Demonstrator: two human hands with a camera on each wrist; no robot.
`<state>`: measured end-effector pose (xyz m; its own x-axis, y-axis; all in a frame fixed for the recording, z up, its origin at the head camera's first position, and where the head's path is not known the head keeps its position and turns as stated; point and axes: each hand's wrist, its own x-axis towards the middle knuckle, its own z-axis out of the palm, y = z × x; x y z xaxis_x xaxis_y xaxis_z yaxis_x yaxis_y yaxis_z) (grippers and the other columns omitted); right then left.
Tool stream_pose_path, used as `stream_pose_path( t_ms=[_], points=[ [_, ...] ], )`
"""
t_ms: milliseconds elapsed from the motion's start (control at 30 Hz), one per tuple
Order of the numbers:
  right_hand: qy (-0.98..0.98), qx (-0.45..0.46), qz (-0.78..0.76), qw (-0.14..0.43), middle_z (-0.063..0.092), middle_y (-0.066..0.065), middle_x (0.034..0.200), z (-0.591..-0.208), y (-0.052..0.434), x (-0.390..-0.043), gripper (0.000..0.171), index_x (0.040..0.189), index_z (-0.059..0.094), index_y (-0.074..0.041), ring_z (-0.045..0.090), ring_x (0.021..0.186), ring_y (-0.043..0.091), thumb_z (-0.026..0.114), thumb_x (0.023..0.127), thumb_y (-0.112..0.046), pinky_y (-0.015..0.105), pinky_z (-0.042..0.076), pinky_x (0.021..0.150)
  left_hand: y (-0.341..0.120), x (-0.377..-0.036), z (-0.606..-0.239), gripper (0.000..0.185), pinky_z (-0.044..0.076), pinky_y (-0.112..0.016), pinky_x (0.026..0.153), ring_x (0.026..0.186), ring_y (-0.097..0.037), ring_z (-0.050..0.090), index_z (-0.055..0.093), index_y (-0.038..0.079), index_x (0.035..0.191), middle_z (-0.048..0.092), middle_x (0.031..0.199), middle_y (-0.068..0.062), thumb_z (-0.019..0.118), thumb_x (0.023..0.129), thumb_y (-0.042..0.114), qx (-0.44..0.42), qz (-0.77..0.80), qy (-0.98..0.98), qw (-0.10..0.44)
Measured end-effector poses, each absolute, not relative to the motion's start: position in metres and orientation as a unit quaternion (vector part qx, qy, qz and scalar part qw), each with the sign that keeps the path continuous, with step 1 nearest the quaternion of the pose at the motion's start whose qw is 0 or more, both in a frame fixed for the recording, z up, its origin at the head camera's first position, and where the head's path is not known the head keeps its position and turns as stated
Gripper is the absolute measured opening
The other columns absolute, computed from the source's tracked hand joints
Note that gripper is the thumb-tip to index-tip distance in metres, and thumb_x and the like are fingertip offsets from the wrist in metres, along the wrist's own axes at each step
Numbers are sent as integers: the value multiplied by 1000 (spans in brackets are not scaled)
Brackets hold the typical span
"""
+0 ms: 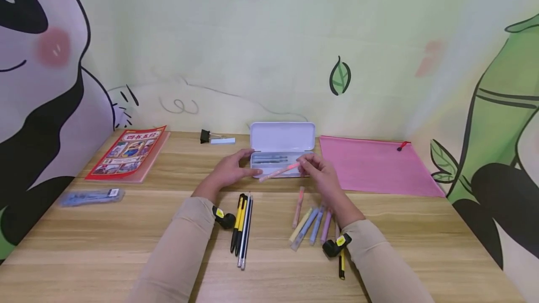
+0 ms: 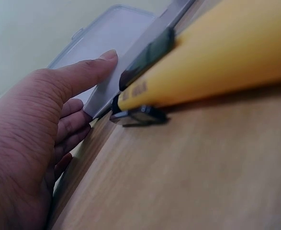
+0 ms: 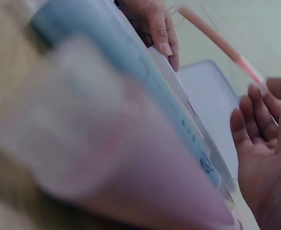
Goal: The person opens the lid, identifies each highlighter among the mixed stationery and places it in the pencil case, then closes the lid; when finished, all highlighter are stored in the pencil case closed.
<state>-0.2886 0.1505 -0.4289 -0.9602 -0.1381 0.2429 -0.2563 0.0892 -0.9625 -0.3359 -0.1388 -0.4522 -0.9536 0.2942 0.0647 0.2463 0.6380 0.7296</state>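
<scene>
An open white pencil case (image 1: 282,148) stands at mid-table with its lid up and a few grey pens inside. My left hand (image 1: 229,169) holds its left end between thumb and fingers; the thumb (image 2: 90,69) lies against the case (image 2: 106,48). My right hand (image 1: 317,172) pinches one end of a pink highlighter (image 1: 280,171), which hangs slanted just over the tray's front edge. In the right wrist view the highlighter (image 3: 217,40) sticks out above the case (image 3: 212,100), away from my right hand (image 3: 264,143).
Black-and-yellow pens (image 1: 241,223) and several pastel highlighters (image 1: 309,223) lie in front of the case. A red book (image 1: 128,153) and a blue packet (image 1: 90,196) sit left. A binder clip (image 1: 205,136) is behind, a pink zip pouch (image 1: 375,165) right.
</scene>
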Motion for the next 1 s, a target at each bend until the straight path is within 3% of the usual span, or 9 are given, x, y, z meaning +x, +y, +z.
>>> stream_pose_path(
  t_ms=[133, 367, 767, 1000],
  points=[
    [-735, 100, 663, 96, 70, 6, 91, -429, 150, -291, 28, 111, 66, 5, 64, 85, 13, 65, 100, -20, 27, 57, 81, -139, -336, -452, 94, 25, -58, 118, 146, -34, 33, 39, 26, 155, 45, 155, -3, 74, 78, 66, 149, 397, 905, 31],
    [-827, 114, 536, 131, 74, 8, 96, -434, 151, -292, 17, 107, 70, -7, 66, 88, 17, 69, 97, -20, 29, 53, 81, -140, -335, -452, 95, 24, -58, 118, 146, -33, 33, 39, 28, 155, 46, 155, -2, 74, 77, 67, 146, 400, 904, 34],
    [-877, 128, 451, 110, 75, 8, 105, -435, 152, -290, 18, 111, 70, -8, 70, 99, 24, 71, 95, -17, 42, 54, 93, -139, -335, -455, 95, 23, -57, 119, 146, -33, 32, 39, 26, 155, 43, 156, -3, 75, 77, 67, 149, 409, 900, 34],
    [-897, 136, 409, 103, 75, 6, 106, -435, 152, -291, 18, 112, 72, -10, 69, 96, 23, 71, 95, -18, 42, 55, 90, -140, -335, -452, 95, 23, -57, 118, 146, -33, 32, 40, 26, 155, 43, 156, -2, 75, 77, 67, 152, 408, 900, 33]
  ],
)
